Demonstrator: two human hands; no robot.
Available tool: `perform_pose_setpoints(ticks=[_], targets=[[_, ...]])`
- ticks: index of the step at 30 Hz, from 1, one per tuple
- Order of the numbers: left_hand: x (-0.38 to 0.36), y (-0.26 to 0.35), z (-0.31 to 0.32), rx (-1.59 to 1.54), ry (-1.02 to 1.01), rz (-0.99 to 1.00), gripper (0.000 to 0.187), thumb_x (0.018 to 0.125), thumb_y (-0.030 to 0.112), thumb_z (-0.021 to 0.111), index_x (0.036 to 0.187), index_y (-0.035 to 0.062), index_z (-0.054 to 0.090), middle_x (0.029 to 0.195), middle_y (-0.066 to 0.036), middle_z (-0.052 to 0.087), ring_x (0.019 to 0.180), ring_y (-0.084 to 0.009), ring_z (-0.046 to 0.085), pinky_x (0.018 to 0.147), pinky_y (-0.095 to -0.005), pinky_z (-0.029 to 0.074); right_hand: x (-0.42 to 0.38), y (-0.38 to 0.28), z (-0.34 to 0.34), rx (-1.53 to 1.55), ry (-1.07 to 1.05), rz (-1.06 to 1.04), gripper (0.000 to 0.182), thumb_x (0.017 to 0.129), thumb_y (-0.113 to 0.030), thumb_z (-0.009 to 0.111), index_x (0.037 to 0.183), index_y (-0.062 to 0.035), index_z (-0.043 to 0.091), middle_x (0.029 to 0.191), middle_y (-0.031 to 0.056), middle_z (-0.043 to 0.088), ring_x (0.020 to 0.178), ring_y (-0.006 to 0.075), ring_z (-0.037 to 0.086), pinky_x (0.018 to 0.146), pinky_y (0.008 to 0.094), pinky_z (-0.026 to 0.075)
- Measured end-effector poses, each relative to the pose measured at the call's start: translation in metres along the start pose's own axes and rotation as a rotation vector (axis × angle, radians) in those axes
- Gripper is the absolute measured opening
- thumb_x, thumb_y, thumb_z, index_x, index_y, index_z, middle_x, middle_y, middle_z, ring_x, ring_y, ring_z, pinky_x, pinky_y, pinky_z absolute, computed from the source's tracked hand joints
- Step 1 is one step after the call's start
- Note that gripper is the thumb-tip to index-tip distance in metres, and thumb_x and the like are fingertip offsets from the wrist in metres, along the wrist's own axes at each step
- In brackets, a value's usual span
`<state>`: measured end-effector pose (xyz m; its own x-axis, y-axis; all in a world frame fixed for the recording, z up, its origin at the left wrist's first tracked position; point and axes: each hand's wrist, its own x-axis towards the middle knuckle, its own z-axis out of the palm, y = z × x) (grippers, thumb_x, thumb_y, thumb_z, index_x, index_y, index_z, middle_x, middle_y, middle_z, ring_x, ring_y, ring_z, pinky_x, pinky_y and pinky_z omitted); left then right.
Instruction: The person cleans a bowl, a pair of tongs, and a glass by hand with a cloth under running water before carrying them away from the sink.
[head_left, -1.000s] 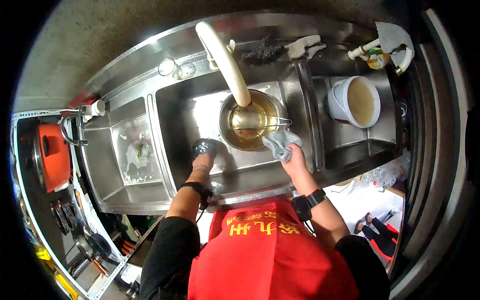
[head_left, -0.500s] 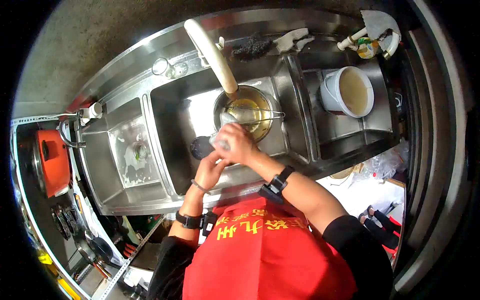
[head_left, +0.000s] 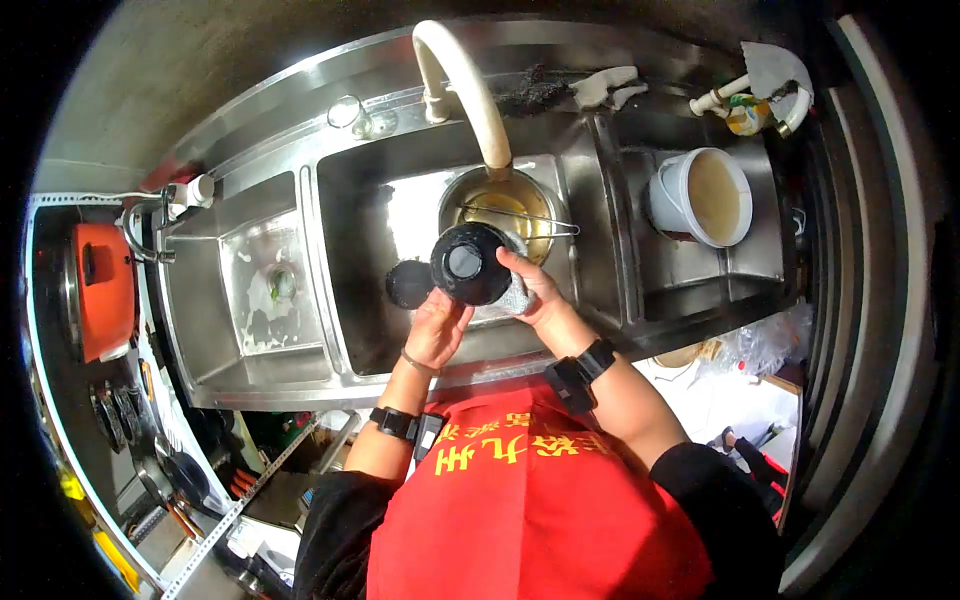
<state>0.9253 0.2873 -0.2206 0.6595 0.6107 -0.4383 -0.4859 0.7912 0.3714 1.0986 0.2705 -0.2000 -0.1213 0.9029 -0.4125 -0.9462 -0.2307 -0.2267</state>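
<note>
Both my hands hold a round black bowl (head_left: 468, 263) over the middle sink basin. My left hand (head_left: 438, 328) grips its lower left rim. On the bowl's right side is my right hand (head_left: 537, 290), with a grey cloth (head_left: 517, 290) pressed between it and the bowl. Another dark round dish (head_left: 408, 285) lies in the basin, left of the held bowl. Behind the bowl, a metal pot (head_left: 549, 205) with yellowish liquid stands under the faucet (head_left: 470, 90), and a wire-handled strainer (head_left: 535, 220) rests across it.
A white bucket (head_left: 672, 195) of cloudy liquid stands in the right basin. The left basin (head_left: 215, 330) has a drain with green bits. A glass (head_left: 347, 115) and a light rag (head_left: 604, 86) lie on the back ledge. An orange-red container (head_left: 105, 290) is on the left shelf.
The black bowl now shows upright between my hands, facing the camera; earlier my hands were close together around the cloth. My hands have moved apart, and the camera view has shifted slightly.
</note>
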Motion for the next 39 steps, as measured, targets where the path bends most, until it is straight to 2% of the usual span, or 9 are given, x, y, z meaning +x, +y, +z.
perform_pose_setpoints(ticks=[2, 5, 8, 10, 15, 22, 28, 32, 39], targets=[[0.001, 0.003, -0.003, 0.135, 0.101, 0.000, 0.042, 0.081, 0.014, 0.059, 0.119, 0.0102, 0.042, 0.117, 0.000, 0.049, 0.106, -0.0132, 0.047, 0.090, -0.0338, 0.039, -0.004, -0.008, 0.007, -0.001, 0.009, 0.044, 0.042, 0.075, -0.018, 0.066, 0.110, -0.0016, 0.051, 0.104, 0.0107, 0.058, 0.096, 0.0195, 0.056, 0.084, 0.0328, 0.045], [-0.006, 0.014, 0.016, 0.289, 0.252, 0.078, 0.042, 0.083, 0.019, 0.053, 0.122, 0.0147, 0.039, 0.117, 0.001, 0.049, 0.104, -0.0145, 0.048, 0.084, -0.0398, 0.042, -0.012, -0.012, 0.032, -1.143, 0.156, -0.326, 0.027, 0.067, -0.011, 0.071, 0.090, -0.0007, 0.061, 0.082, 0.0046, 0.062, 0.074, 0.0113, 0.057, 0.068, 0.0257, 0.047], [-0.012, 0.027, 0.027, 0.053, 0.093, -0.067, 0.050, 0.082, 0.035, 0.051, 0.125, 0.0134, 0.037, 0.121, -0.004, 0.044, 0.103, -0.0188, 0.048, 0.083, -0.0450, 0.043, -0.025, 0.008, 0.052, -1.241, -0.027, -0.208, 0.024, 0.068, -0.012, 0.069, 0.088, -0.0027, 0.060, 0.078, 0.0068, 0.062, 0.074, 0.0135, 0.060, 0.070, 0.0326, 0.048], [-0.012, 0.022, 0.025, 0.061, 0.105, -0.072, 0.048, 0.081, 0.038, 0.051, 0.120, 0.0109, 0.042, 0.112, -0.006, 0.051, 0.101, -0.0210, 0.050, 0.081, -0.0407, 0.045, -0.016, 0.023, 0.036, -1.950, -0.409, -0.566, 0.024, 0.067, -0.014, 0.068, 0.088, -0.0053, 0.059, 0.078, 0.0101, 0.062, 0.081, 0.0211, 0.061, 0.080, 0.0387, 0.045], [-0.020, 0.020, 0.023, 0.005, 0.207, -0.103, 0.044, 0.074, 0.036, 0.047, 0.107, 0.0082, 0.052, 0.103, -0.011, 0.057, 0.091, -0.0267, 0.057, 0.074, -0.0416, 0.049, -0.014, 0.019, 0.037, -2.288, -0.588, -0.508, 0.037, 0.068, -0.020, 0.065, 0.099, -0.0019, 0.055, 0.122, 0.0171, 0.044, 0.115, 0.0267, 0.042, 0.096, 0.0392, 0.034], [-0.011, 0.016, 0.001, -0.148, 0.221, -0.263, 0.045, 0.073, 0.039, 0.046, 0.105, 0.0075, 0.054, 0.100, -0.013, 0.058, 0.088, -0.0284, 0.058, 0.069, -0.0432, 0.051, -0.013, 0.018, 0.051, -1.871, -0.523, 0.110, 0.046, 0.066, -0.009, 0.064, 0.110, -0.0047, 0.049, 0.095, 0.0231, 0.058, 0.089, 0.0368, 0.056, 0.072, 0.0392, 0.047], [0.035, 0.044, -0.046, 0.402, 0.424, -0.013, 0.045, 0.070, 0.019, 0.047, 0.113, 0.0093, 0.040, 0.100, -0.010, 0.051, 0.087, -0.0264, 0.056, 0.064, -0.0427, 0.052, -0.010, -0.002, 0.003, -1.671, -0.197, -0.308, 0.033, 0.070, -0.002, 0.062, 0.102, -0.0092, 0.060, 0.093, 0.0141, 0.062, 0.083, 0.0268, 0.061, 0.076, 0.0325, 0.047], [0.084, 0.068, -0.120, 0.340, 0.753, -0.048, 0.043, 0.074, 0.025, 0.050, 0.113, 0.0088, 0.042, 0.098, -0.013, 0.053, 0.086, -0.0292, 0.056, 0.066, -0.0454, 0.050, -0.021, -0.018, -0.039, -1.435, 0.476, -0.260, 0.031, 0.073, -0.005, 0.061, 0.103, -0.0052, 0.058, 0.091, 0.0141, 0.063, 0.081, 0.0203, 0.061, 0.073, 0.0293, 0.046], [0.139, 0.070, -0.192, 0.699, 1.187, -0.089, 0.047, 0.073, 0.023, 0.064, 0.109, -0.0033, 0.049, 0.099, -0.018, 0.059, 0.095, -0.0274, 0.056, 0.077, -0.0336, 0.046, -0.050, -0.037, -0.060, -0.553, 0.752, -0.300, 0.026, 0.074, -0.003, 0.062, 0.099, -0.0008, 0.057, 0.091, 0.0074, 0.061, 0.077, 0.0148, 0.059, 0.067, 0.0283, 0.048]])
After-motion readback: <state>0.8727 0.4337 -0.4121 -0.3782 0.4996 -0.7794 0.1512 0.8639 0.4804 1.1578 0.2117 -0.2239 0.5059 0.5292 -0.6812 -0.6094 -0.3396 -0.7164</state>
